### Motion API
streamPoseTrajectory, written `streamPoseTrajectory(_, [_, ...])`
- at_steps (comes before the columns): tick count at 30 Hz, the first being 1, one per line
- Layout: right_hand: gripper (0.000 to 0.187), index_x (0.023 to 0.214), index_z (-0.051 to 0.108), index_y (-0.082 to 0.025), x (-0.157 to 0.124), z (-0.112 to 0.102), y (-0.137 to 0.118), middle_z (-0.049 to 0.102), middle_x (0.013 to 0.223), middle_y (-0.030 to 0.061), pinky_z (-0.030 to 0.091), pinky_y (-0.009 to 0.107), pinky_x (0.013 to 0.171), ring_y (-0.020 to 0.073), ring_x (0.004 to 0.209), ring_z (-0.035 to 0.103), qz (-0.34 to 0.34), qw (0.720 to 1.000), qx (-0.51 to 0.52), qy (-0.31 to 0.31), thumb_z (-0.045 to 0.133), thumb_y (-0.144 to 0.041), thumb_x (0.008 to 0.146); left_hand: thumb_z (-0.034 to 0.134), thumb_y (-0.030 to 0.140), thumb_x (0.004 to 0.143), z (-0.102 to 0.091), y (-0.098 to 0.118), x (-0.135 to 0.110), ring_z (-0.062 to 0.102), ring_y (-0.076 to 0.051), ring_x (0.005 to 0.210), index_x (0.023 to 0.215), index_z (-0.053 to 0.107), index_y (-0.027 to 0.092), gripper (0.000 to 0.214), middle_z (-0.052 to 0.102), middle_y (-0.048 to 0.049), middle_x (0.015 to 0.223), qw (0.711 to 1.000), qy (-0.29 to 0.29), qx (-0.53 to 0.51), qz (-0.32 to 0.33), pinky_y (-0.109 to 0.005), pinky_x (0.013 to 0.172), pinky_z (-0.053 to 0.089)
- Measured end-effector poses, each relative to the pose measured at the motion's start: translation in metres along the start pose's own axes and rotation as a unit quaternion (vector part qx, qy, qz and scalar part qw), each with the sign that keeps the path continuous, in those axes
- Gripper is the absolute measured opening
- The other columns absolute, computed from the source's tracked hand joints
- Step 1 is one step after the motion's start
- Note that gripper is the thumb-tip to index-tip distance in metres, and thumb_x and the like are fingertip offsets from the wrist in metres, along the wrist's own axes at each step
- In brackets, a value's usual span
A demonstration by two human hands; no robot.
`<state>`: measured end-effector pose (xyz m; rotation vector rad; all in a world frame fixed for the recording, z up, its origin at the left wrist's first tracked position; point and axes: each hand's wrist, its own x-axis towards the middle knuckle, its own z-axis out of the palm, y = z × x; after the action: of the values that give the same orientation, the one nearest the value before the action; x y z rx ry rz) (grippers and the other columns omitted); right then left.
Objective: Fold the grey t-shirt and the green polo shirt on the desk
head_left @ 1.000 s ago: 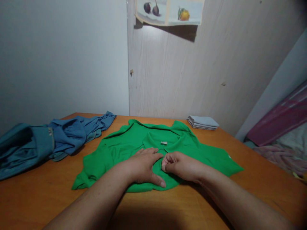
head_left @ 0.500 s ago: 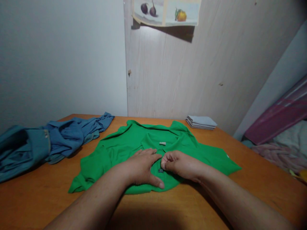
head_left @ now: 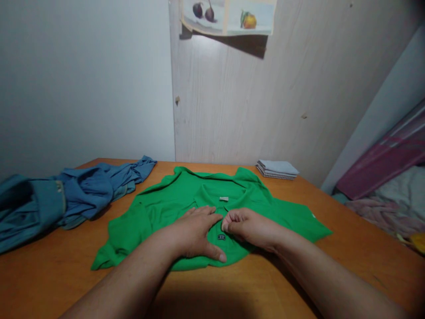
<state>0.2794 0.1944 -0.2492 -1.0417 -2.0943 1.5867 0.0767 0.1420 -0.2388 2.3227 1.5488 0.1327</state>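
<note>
A green polo shirt [head_left: 156, 219] lies spread on the table, its collar toward the far side and a white neck label [head_left: 223, 199] showing inside it. My left hand [head_left: 195, 232] rests flat on the shirt front, fingers stretched and thumb apart. Just right of it, my right hand [head_left: 245, 226] has its fingers pinched together at the button placket below the collar. The fingertips press on the shirt fabric; whether a button is between them is hidden. A small dark patch [head_left: 221, 237] sits on the shirt between the two hands.
A crumpled blue garment [head_left: 86, 190] lies along the left of the wooden table [head_left: 265, 292]. Folded checked cloths [head_left: 278, 169] are stacked at the back right. Behind stands a wall with fruit pictures [head_left: 229, 17]. Pink and pale fabrics [head_left: 388, 212] lie beyond the right edge.
The view has shifted very slightly. Both hands keep nearly the same place on the shirt, the right one still pinching at the placket.
</note>
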Motion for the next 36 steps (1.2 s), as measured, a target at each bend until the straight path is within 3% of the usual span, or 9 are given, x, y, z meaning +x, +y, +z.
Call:
streamPoseTrajectory(9, [0.013,0.081,0.065,-0.018,-0.0030,0.0006,-0.0032,0.041,0.053,-0.0077,0.021,0.024,0.045,0.0084,0.048,0.031,0.000,0.999,-0.042,-0.034,0.056,-0.027,0.083,0.072,0.078,0.060,-0.0005,0.0003,0.0008,0.026,-0.039,0.148,0.148,0.045,0.027,0.105,0.032,-0.0139,0.161,1.000,-0.005,0.002,-0.004,-0.053,0.118,0.025])
streamPoseTrajectory(24, [0.014,0.075,0.067,-0.016,-0.0018,-0.0009,-0.0044,0.042,0.046,-0.0074,0.017,0.025,0.044,0.0080,0.044,0.029,0.027,0.999,0.020,-0.031,0.057,-0.026,0.077,0.071,0.079,0.060,0.0009,-0.0029,0.0008,0.028,-0.039,0.147,0.147,0.046,0.029,0.103,0.036,-0.0117,0.159,1.000,0.000,0.005,0.005,-0.054,0.117,0.027])
streamPoseTrajectory(30, [0.015,0.072,0.065,-0.016,-0.0023,-0.0027,-0.0067,0.046,0.043,-0.0055,0.018,0.026,0.044,0.0086,0.042,0.033,0.024,0.998,0.064,-0.018,0.053,-0.024,0.077,0.071,0.081,0.058,0.0043,-0.0078,0.0025,0.026,-0.040,0.147,0.148,0.045,0.028,0.108,0.033,-0.0149,0.160,1.000,0.000,-0.016,0.013,-0.058,0.118,0.023])
streamPoseTrajectory(36, [0.017,0.077,0.069,-0.016,-0.0011,-0.0021,-0.0041,0.048,0.046,-0.0057,0.021,0.024,0.045,0.0084,0.044,0.035,0.015,0.998,0.053,-0.015,0.055,-0.026,0.079,0.072,0.081,0.058,0.0046,-0.0087,0.0020,0.024,-0.039,0.148,0.149,0.043,0.030,0.109,0.032,-0.0135,0.160,1.000,0.000,-0.018,0.015,-0.057,0.119,0.022])
